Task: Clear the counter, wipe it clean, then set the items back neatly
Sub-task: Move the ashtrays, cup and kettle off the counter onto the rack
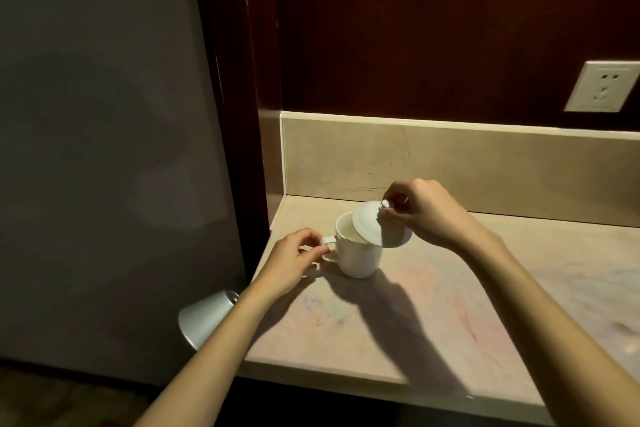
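Mug [356,255] near counter [450,288] corner — wall socket [602,86] (upper right), door knob [204,319] left.

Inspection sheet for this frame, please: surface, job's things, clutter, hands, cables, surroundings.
Surface: beige counter, faint coloured streaks and smudges.
Job's things: white mug upright near the back left corner; white lid tilted over its rim, mug partly open.
Clutter: nothing seen.
Hands: left hand pinches the mug handle; right hand pinches the lid knob.
Cables: nothing seen.
Surroundings: wall socket on dark wood panel; grey door with metal knob at left.
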Tool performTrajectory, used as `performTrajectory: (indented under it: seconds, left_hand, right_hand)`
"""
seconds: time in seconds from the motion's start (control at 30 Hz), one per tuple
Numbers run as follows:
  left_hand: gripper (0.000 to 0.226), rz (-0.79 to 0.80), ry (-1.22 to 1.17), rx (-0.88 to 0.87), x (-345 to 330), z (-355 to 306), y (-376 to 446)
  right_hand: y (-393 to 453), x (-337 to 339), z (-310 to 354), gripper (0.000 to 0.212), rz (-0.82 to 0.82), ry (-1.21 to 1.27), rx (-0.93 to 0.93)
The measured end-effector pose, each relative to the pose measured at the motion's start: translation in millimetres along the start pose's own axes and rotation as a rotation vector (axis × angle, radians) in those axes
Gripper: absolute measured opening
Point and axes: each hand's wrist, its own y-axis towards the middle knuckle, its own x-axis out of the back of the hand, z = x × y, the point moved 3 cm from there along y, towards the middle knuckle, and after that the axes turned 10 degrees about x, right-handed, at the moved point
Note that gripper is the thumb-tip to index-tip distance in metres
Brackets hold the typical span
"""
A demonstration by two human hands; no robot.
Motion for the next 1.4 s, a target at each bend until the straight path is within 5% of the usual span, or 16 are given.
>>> performTrajectory:
  seconds: [0.43,0.63,0.83,1.4]
  left_hand:
    - [0.007,-0.086,-0.343,-0.042,59,34,-52]
    - [0.022,-0.207,-0.284,-0.096,109,47,-113]
    - [0.011,-0.244,-0.239,-0.088,134,67,-184]
    - [0.004,-0.338,-0.287,0.237,188,204,-344]
  right_hand:
    - [-17,-21,34,0.008,-0.036,0.011,-0.022]
    - [-42,-44,79,0.007,0.005,0.067,-0.008]
    - [-74,-61,131,0.006,0.043,0.104,0.037]
    - [-169,-218,271,0.017,0.341,0.293,0.003]
